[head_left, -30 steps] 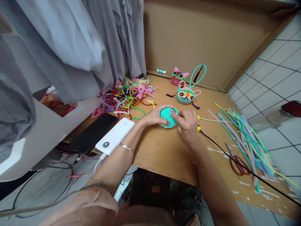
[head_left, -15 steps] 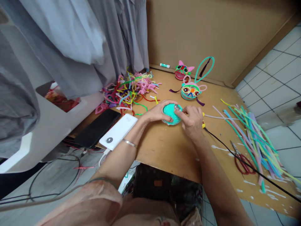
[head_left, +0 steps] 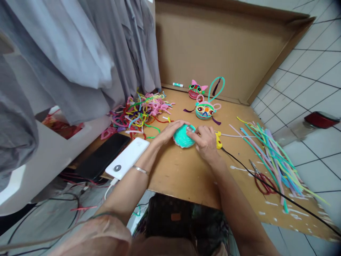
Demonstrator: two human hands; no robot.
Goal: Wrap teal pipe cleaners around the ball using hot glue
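A round turquoise piece (head_left: 183, 137), wound in fuzzy stems with a small uncovered spot near its top, is between my hands above the table. My left hand (head_left: 171, 131) wraps round its left and far side. At the right, my right hand (head_left: 205, 141) has its fingers curled, with the thumb or a fingertip pressed on the piece beside the uncovered spot. Just beyond my right hand lies a yellow tool (head_left: 218, 140) with a black cord. Two finished-looking faces, one pink-eared (head_left: 196, 90) and one turquoise (head_left: 204, 111), stand farther back.
Tangled coloured stems (head_left: 149, 106) lie at the back left, near a black phone (head_left: 102, 156) and white power bank (head_left: 128, 158). Straight stems (head_left: 274, 156) and red-handled scissors (head_left: 262, 181) lie right. A glue stick (head_left: 178, 85) sits by the cardboard wall (head_left: 207, 49).
The view has shifted, so the table's things appear farther left and slightly lower. The turquoise piece is turned a little, and my left thumb no longer shows across its front.
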